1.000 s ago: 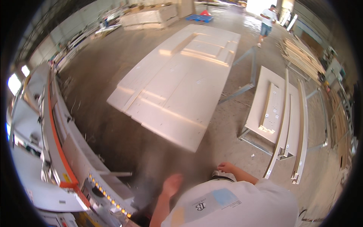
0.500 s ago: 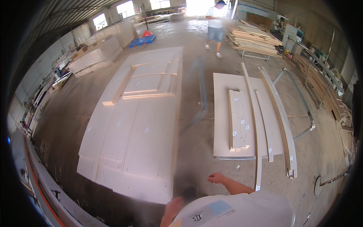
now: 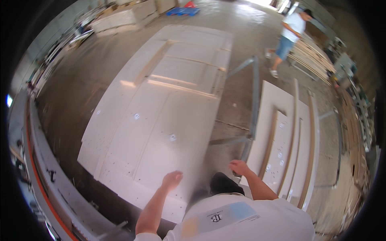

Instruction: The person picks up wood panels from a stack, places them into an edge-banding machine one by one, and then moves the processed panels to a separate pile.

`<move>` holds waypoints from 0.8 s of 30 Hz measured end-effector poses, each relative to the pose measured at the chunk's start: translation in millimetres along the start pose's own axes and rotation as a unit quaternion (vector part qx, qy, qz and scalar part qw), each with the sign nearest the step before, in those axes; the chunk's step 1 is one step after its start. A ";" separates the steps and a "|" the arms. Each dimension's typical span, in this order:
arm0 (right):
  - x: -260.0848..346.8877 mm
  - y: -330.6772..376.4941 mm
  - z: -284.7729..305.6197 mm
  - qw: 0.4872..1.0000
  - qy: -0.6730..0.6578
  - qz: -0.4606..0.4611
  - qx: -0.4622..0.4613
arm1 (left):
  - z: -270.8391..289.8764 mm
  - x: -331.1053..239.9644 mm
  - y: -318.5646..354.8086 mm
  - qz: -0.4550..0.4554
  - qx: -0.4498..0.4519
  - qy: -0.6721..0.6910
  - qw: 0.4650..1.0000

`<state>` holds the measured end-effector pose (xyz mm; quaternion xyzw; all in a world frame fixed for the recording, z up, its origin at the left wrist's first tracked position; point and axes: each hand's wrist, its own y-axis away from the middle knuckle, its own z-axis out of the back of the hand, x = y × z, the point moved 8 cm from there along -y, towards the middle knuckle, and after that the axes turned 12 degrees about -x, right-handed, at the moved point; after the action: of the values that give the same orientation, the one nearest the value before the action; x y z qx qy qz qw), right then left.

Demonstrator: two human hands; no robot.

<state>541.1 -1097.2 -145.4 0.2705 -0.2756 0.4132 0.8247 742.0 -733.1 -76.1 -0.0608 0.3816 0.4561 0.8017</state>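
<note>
My left hand (image 3: 172,180) hovers over the near end of a stack of large pale panels (image 3: 161,108), with its fingers curled together and nothing visible in them. My right hand (image 3: 239,167) is held closed over the gap between this stack and a second one. A small dark patch shows under its fingers; whether it is something held cannot be made out. Beside that hand lie a pale board (image 3: 265,108), a shorter bundle of strips (image 3: 276,148) and several long, narrow strips (image 3: 295,132) on the right stack.
A grey metal frame (image 3: 255,96) stands between the stacks. Beyond the right stack a person (image 3: 291,34) walks near a pile of boards (image 3: 311,54). A blue pallet (image 3: 183,11) lies far back. Along the left runs a long grey machine bed (image 3: 52,160).
My view has turned and moved forward, closer to the left stack. My left hand has come up over the panels, and my right hand is now beside the right stack. The other person has stepped along.
</note>
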 end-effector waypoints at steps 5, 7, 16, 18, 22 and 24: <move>26.8 -136.3 12.3 0.997 -0.041 -0.065 -0.022 | 31.4 7.9 -100.6 0.057 -0.013 0.010 0.998; 44.7 -205.6 24.8 0.997 -0.007 -0.066 -0.024 | 37.9 19.3 -137.3 0.091 -0.025 0.002 0.996; 5.0 -493.6 69.6 0.983 0.076 -0.115 -0.121 | 115.4 73.1 -401.9 0.176 -0.121 -0.038 0.976; 33.9 -523.4 70.2 0.983 0.093 -0.158 -0.033 | 143.0 112.9 -474.1 0.162 -0.174 -0.077 0.968; 22.2 -555.4 65.1 0.970 0.144 -0.194 -0.008 | 213.8 110.5 -613.3 0.138 -0.325 -0.105 0.930; 21.7 -561.3 62.8 0.969 0.147 -0.197 -0.018 | 234.2 105.4 -668.8 0.139 -0.356 -0.120 0.916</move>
<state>1003.9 -1415.3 -209.2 0.2410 -0.1001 0.2725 0.9261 1423.3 -942.1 -149.8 -0.2331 0.1000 0.6726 0.6951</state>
